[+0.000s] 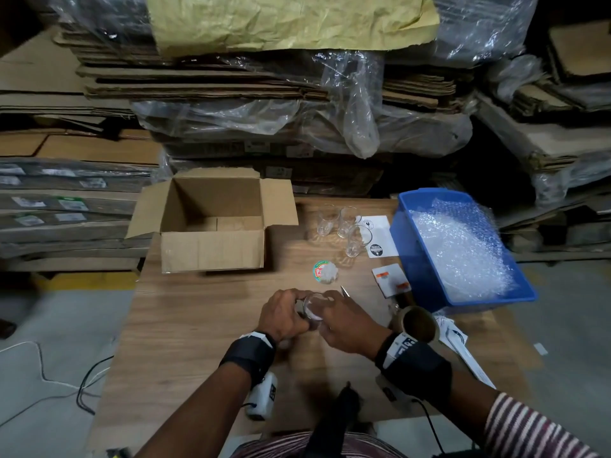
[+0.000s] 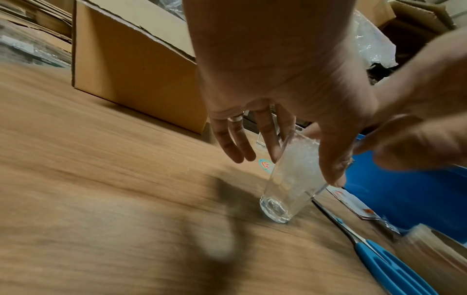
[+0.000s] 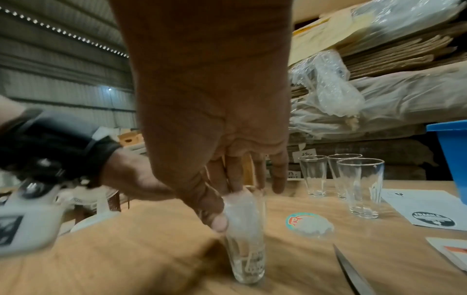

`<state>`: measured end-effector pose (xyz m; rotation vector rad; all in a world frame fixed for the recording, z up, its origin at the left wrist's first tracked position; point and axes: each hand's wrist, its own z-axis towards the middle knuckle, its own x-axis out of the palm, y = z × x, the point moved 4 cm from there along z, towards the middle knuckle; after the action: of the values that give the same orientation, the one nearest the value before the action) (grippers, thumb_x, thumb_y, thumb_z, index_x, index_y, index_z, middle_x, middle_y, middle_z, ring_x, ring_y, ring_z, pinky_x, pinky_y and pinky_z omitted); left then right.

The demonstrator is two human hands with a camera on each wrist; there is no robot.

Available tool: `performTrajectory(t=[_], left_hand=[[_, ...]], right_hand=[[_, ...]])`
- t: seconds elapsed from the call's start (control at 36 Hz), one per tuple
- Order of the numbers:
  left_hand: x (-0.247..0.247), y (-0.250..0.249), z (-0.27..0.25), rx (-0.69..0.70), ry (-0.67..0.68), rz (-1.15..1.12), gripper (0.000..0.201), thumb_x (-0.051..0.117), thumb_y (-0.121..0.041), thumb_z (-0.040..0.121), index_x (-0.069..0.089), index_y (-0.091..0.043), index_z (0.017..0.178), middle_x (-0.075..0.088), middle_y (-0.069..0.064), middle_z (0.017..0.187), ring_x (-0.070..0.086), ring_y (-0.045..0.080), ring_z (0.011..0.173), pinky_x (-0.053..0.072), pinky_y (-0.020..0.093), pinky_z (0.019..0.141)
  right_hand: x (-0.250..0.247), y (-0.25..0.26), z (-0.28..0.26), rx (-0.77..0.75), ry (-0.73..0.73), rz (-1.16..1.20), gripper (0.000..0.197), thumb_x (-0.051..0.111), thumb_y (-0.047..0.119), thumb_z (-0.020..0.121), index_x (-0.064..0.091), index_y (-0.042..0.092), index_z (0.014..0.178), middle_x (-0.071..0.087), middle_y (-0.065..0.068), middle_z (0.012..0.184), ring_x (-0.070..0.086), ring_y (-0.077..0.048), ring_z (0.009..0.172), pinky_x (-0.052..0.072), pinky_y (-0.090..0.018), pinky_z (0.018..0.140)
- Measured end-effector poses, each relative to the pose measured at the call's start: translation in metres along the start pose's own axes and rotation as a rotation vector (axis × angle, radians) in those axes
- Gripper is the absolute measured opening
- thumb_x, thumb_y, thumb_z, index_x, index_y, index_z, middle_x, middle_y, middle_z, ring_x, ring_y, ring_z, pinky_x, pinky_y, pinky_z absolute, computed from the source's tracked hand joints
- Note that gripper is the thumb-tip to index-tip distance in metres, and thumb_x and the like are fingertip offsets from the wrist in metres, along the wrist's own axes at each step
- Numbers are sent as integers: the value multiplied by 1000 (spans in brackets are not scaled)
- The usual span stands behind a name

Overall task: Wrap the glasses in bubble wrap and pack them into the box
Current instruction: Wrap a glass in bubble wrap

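A clear glass [image 2: 283, 191] stands upright on the wooden table [image 1: 198, 325], with bubble wrap [image 2: 298, 157] stuffed inside it. My left hand [image 2: 305, 169] grips its upper part between thumb and fingers. My right hand [image 3: 230, 206] reaches down over the mouth of that glass [image 3: 246, 255], fingers inside and thumb outside, pinching the bubble wrap [image 3: 240, 201] there. In the head view both hands [image 1: 297, 305] [image 1: 325, 302] meet over this glass [image 1: 312, 309]. The open cardboard box [image 1: 211, 223] stands empty at the back left. Three bare glasses [image 1: 347, 226] stand to its right.
A blue bin [image 1: 426, 279] with bubble wrap sheets [image 1: 463, 246] sits at the right. Scissors [image 2: 384, 259] and a tape roll [image 1: 418, 323] lie beside my right hand. A round sticker under a crumpled wrap scrap [image 1: 325, 272] and label sheets [image 1: 380, 236] lie mid-table. Cardboard stacks rise behind.
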<state>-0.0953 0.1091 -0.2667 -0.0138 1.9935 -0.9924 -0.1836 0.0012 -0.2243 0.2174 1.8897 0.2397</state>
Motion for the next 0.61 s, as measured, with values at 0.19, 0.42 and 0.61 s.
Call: performTrajectory(t=[0.19, 0.42, 0.61], left_hand=[[2, 0, 1, 17, -16, 4, 56, 78, -36, 70, 70, -41, 125, 75, -5, 113, 66, 23, 108, 51, 30, 88], [3, -2, 1, 55, -8, -21, 60, 71, -40, 63, 69, -42, 123, 75, -4, 107, 69, 25, 100, 56, 36, 85], [0, -7, 2, 74, -4, 44, 55, 68, -49, 63, 65, -43, 117, 75, -4, 99, 69, 27, 95, 57, 36, 79]], right_hand=[[29, -6, -7, -17, -7, -163, 84, 71, 13, 56, 54, 16, 138, 56, -4, 144, 51, -43, 129, 38, -63, 106], [11, 2, 20, 47, 153, -246, 62, 71, 18, 75, 53, 24, 135, 46, 1, 150, 22, -35, 149, 14, -58, 118], [-2, 3, 30, 17, 272, -197, 49, 67, 16, 85, 57, 19, 132, 46, -7, 151, 31, -34, 147, 25, -49, 116]])
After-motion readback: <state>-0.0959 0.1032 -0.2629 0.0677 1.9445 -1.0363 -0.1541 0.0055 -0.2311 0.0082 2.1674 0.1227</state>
